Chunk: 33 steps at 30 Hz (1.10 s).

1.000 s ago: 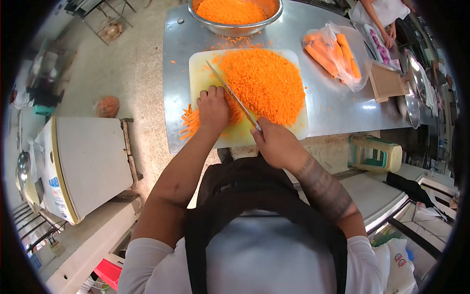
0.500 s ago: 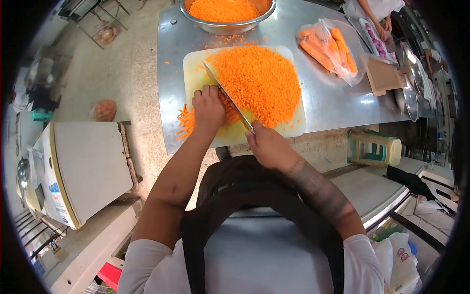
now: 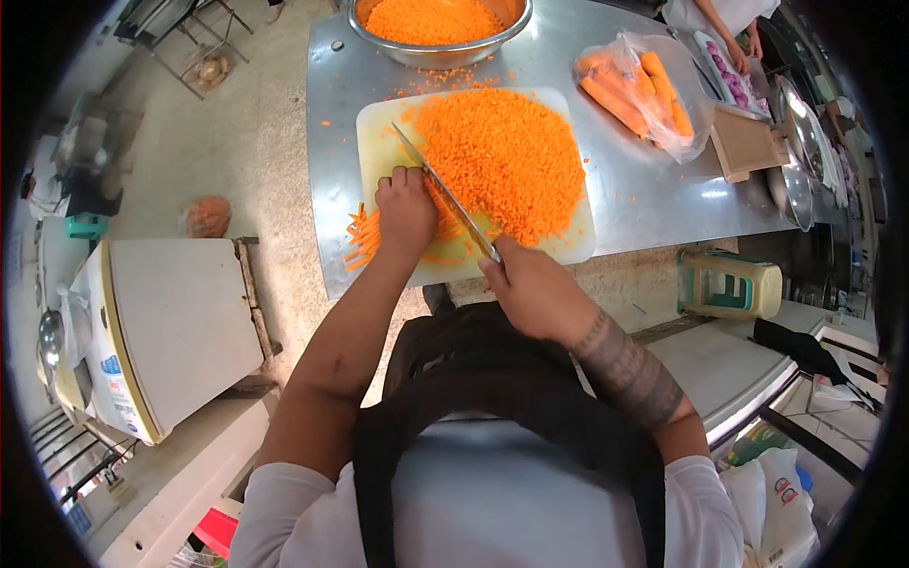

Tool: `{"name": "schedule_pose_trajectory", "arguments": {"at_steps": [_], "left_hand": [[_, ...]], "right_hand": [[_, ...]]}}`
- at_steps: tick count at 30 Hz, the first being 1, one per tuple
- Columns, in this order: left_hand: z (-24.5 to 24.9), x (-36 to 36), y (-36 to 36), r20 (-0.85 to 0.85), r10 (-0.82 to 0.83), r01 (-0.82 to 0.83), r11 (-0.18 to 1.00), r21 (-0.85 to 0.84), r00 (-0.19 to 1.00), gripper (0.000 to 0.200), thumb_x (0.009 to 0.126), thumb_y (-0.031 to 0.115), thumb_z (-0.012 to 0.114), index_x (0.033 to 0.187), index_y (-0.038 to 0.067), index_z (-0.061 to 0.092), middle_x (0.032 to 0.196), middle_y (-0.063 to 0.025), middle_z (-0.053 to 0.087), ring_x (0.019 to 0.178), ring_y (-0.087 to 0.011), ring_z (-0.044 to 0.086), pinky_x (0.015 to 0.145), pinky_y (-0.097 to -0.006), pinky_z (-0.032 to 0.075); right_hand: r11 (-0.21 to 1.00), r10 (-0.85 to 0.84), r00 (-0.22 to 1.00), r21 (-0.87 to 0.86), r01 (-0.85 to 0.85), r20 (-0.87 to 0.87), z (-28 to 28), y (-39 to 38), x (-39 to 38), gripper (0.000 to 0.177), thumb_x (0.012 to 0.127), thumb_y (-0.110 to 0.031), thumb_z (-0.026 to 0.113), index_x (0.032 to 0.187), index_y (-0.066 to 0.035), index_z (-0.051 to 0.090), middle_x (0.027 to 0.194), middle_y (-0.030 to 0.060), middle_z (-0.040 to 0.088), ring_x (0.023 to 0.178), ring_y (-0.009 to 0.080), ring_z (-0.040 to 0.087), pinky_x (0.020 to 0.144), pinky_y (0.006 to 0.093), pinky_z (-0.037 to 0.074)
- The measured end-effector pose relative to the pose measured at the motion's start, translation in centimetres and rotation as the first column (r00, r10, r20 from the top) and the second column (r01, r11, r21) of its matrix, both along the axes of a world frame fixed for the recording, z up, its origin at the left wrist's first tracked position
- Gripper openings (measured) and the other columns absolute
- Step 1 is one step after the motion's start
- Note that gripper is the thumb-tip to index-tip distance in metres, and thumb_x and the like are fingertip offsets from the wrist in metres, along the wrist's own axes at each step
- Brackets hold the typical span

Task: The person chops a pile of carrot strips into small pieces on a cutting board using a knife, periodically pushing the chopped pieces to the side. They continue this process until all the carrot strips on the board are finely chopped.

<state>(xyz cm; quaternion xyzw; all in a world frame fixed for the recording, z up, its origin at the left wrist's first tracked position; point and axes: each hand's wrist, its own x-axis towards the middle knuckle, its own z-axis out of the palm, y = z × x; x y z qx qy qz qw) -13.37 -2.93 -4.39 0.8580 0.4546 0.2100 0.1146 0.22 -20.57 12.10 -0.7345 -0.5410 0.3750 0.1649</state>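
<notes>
Two hands work on a pale rectangular plastic cutting board in the head view. Left hand lies knuckles-up with its fingers curled, pressing down on a bundle of thin orange carrot strips at the board's near left corner; the strip ends fan out past the board's left edge. Right hand is clenched around the handle of a long steel-bladed knife. The blade runs slantwise from the fist up and to the left, its flat just beside the left hand's fingertips and its tip over bare board. To the right of the blade a broad heap of finely diced orange carrot covers most of the board and touches the blade's far side.

The board lies on a brushed steel tabletop scattered with stray orange bits. Beyond the board stands a round metal bowl filled with more diced carrot. To the right, a clear plastic bag of whole carrots lies well apart from the board, with a small wooden box just beside it. At the far right corner another person's hand is near a tray of purple pieces. Below the tabletop's edge, a green and cream plastic stool stands on the floor.
</notes>
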Motion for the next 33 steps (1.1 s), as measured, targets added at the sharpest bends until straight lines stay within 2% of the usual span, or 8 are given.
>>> {"name": "schedule_pose_trajectory", "arguments": {"at_steps": [2, 5, 11, 17, 20, 23, 29, 33], "left_hand": [[-0.2, 0.2, -0.1, -0.010, 0.026, -0.026, 1.000, -0.014, 1.000, 0.028, 0.085, 0.005, 0.059, 0.113, 0.002, 0.063, 0.113, -0.0169, 0.059, 0.103, -0.0394, 0.056, 0.091, -0.0532, 0.047], [0.0, 0.0, -0.1, -0.001, 0.002, -0.002, 1.000, -0.024, 1.000, 0.029, 0.084, 0.004, 0.059, 0.113, 0.001, 0.063, 0.113, -0.0177, 0.059, 0.102, -0.0398, 0.056, 0.091, -0.0528, 0.047], [-0.6, -0.1, 0.1, 0.054, -0.007, 0.007, 1.000, 0.011, 0.999, 0.026, 0.085, 0.005, 0.059, 0.110, -0.001, 0.062, 0.113, -0.0194, 0.058, 0.102, -0.0402, 0.055, 0.093, -0.0521, 0.046], [-0.8, -0.2, 0.2, 0.049, 0.002, -0.002, 1.000, -0.003, 0.999, 0.028, 0.087, 0.005, 0.058, 0.113, -0.002, 0.063, 0.111, -0.0190, 0.057, 0.102, -0.0405, 0.055, 0.094, -0.0523, 0.046], [-0.1, -0.1, 0.5, -0.058, 0.013, -0.017, 0.996, -0.082, 0.998, 0.028, 0.092, 0.008, 0.059, 0.118, -0.002, 0.064, 0.115, -0.0197, 0.062, 0.105, -0.0406, 0.057, 0.095, -0.0516, 0.047], [2.1, -0.5, 1.1, 0.006, 0.040, -0.038, 0.980, -0.197, 0.999, 0.030, 0.098, 0.015, 0.061, 0.123, 0.000, 0.066, 0.122, -0.0206, 0.066, 0.112, -0.0393, 0.060, 0.098, -0.0506, 0.047], [1.7, -3.2, 3.4, 0.071, -0.178, 0.187, 0.971, -0.149, 0.982, 0.060, 0.104, 0.034, 0.063, 0.152, -0.001, 0.052, 0.150, -0.0260, 0.057, 0.146, -0.0433, 0.047, 0.122, -0.0557, 0.034], [1.9, -4.8, -0.4, -0.113, -0.336, 0.309, 0.929, -0.204, 0.935, 0.090, 0.101, 0.054, 0.063, 0.162, -0.004, 0.033, 0.162, -0.0288, 0.044, 0.155, -0.0434, 0.037, 0.129, -0.0565, 0.025]], "right_hand": [[1.000, 0.005, 1.000, -0.027, -0.006, -0.030, 0.9, -1.4, -0.2, 0.034, 0.110, -0.030, 0.050, 0.109, 0.004, 0.053, 0.087, 0.0320, 0.069, 0.090, 0.0516, 0.069, 0.081, 0.0604, 0.053], [0.999, -0.020, 1.000, -0.036, 0.020, 0.005, -5.7, 0.1, -0.9, 0.034, 0.110, -0.030, 0.051, 0.111, 0.004, 0.054, 0.090, 0.0322, 0.070, 0.091, 0.0513, 0.070, 0.083, 0.0601, 0.054], [1.000, -0.002, 0.997, -0.021, 0.001, -0.076, 1.0, -1.4, 0.0, 0.035, 0.110, -0.031, 0.051, 0.111, 0.004, 0.053, 0.092, 0.0335, 0.070, 0.093, 0.0518, 0.069, 0.084, 0.0602, 0.053], [0.999, -0.021, 0.999, 0.029, 0.022, -0.035, -6.2, 0.9, -0.9, 0.037, 0.110, -0.032, 0.050, 0.111, 0.005, 0.054, 0.088, 0.0333, 0.069, 0.089, 0.0524, 0.069, 0.082, 0.0613, 0.053], [0.994, -0.076, 0.995, 0.074, 0.080, -0.064, -6.9, 1.1, 0.0, 0.036, 0.110, -0.033, 0.051, 0.110, 0.003, 0.055, 0.085, 0.0318, 0.069, 0.086, 0.0522, 0.069, 0.080, 0.0616, 0.053], [0.989, -0.099, 0.995, 0.116, 0.095, 0.031, -6.4, 0.1, 2.1, 0.035, 0.110, -0.033, 0.052, 0.111, 0.001, 0.057, 0.085, 0.0295, 0.070, 0.086, 0.0510, 0.069, 0.077, 0.0615, 0.053], [0.996, -0.062, 0.989, 0.078, 0.052, 0.136, -6.0, -0.9, 4.6, 0.033, 0.109, -0.033, 0.053, 0.113, 0.000, 0.056, 0.085, 0.0275, 0.071, 0.084, 0.0488, 0.071, 0.075, 0.0605, 0.055], [0.999, -0.008, 0.989, 0.038, 0.003, 0.148, -6.3, -0.8, 4.2, 0.032, 0.109, -0.032, 0.053, 0.114, 0.000, 0.055, 0.086, 0.0284, 0.071, 0.085, 0.0490, 0.071, 0.076, 0.0602, 0.055]]}}
